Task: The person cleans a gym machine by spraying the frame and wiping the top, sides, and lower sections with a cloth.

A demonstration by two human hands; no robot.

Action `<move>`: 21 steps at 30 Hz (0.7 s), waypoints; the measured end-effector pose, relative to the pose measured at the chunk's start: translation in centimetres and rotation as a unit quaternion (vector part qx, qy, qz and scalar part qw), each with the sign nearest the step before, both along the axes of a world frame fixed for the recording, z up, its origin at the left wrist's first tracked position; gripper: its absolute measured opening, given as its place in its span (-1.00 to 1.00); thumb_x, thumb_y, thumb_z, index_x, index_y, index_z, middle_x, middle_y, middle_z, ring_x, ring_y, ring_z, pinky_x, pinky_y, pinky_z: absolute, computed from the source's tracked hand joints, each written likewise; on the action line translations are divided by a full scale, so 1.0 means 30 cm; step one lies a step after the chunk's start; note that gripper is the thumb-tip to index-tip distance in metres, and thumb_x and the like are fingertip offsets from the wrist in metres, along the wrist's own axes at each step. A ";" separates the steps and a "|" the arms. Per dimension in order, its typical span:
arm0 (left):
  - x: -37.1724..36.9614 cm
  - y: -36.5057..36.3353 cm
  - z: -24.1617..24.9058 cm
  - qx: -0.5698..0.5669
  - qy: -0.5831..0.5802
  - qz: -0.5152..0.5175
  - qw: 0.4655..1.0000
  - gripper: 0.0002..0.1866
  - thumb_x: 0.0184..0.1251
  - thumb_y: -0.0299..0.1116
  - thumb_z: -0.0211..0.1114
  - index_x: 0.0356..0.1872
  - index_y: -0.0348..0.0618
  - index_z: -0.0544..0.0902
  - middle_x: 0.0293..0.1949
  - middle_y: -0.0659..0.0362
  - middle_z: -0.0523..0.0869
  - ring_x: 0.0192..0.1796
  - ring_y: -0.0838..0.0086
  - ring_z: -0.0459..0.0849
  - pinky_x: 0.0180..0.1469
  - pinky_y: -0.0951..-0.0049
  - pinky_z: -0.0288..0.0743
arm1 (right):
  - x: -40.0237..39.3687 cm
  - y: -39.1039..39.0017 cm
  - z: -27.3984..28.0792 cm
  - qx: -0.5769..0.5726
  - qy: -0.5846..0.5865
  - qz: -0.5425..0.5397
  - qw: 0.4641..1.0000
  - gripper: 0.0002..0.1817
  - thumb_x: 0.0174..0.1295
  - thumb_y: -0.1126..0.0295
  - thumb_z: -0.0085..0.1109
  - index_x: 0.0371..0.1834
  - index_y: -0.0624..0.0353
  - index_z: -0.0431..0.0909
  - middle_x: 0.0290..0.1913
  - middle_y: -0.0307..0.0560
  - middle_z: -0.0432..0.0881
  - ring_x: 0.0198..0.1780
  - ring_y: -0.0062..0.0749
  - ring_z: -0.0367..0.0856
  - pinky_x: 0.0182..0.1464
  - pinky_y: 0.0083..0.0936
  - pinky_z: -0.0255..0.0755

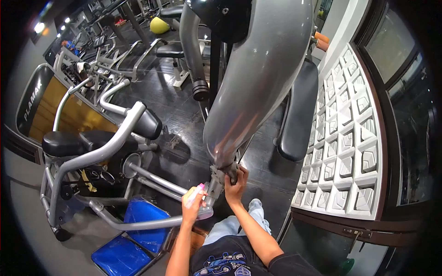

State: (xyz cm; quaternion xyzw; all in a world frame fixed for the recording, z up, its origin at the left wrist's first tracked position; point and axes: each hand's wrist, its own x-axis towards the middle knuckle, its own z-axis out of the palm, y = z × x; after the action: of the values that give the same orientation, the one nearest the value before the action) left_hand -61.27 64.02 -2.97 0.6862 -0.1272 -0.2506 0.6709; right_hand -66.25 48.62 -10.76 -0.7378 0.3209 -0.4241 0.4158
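My left hand [193,205] is closed around a small white bottle with a pink top [201,186], beside the lower end of a grey gym machine's frame. My right hand [236,185] has its fingers bent around a crumpled greyish cloth [218,174], pressed against the machine just under its thick, glossy grey upright [258,69]. Part of the cloth is hidden by the fingers. Below both hands, a short metal post [212,193] joins the machine's low tubes.
A grey-framed machine with black pads [64,143] stands at left, above a blue folding chair [120,255] on the floor. To the right are a long black pad [298,115] and a white patterned wall panel [338,152]. A yellow ball [159,25] lies farther back.
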 end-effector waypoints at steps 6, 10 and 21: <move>-0.009 0.060 -0.015 0.022 -0.003 0.007 1.000 -0.76 0.49 -0.28 0.21 -0.30 -0.25 0.65 -0.36 0.20 0.70 -0.53 0.65 0.57 -0.42 0.61 0.42 | 0.025 0.084 -0.220 0.083 0.102 -0.034 0.991 -0.75 0.10 0.53 0.23 -0.14 0.31 0.52 -0.10 0.17 0.56 -0.05 0.15 0.59 0.01 -0.20 0.44; -0.007 0.088 -0.030 0.023 -0.009 0.006 1.000 -0.74 0.49 -0.26 0.19 -0.24 -0.30 0.63 -0.34 0.15 0.70 -0.53 0.59 0.60 -0.41 0.56 0.47 | 0.048 0.096 -0.151 0.127 0.012 -0.098 0.987 -0.70 0.08 0.49 0.30 -0.11 0.30 0.51 -0.16 0.12 0.57 -0.12 0.06 0.60 -0.02 -0.28 0.44; -0.005 0.065 -0.054 0.010 0.037 0.005 0.999 -0.78 0.48 -0.31 0.23 -0.30 -0.27 0.64 -0.35 0.20 0.70 -0.52 0.65 0.56 -0.40 0.60 0.42 | 0.088 0.131 -0.311 0.281 0.004 -0.137 0.950 -0.46 0.13 0.40 0.44 0.13 0.32 0.40 -0.01 0.15 0.64 0.02 -0.07 0.63 0.14 -0.24 0.42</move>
State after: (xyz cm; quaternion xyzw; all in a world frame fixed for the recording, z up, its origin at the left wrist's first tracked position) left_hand -61.41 65.98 -4.57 0.6840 -0.0962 -0.2741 0.6692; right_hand -63.59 52.54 -20.08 -0.5415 0.5270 -0.3662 0.5430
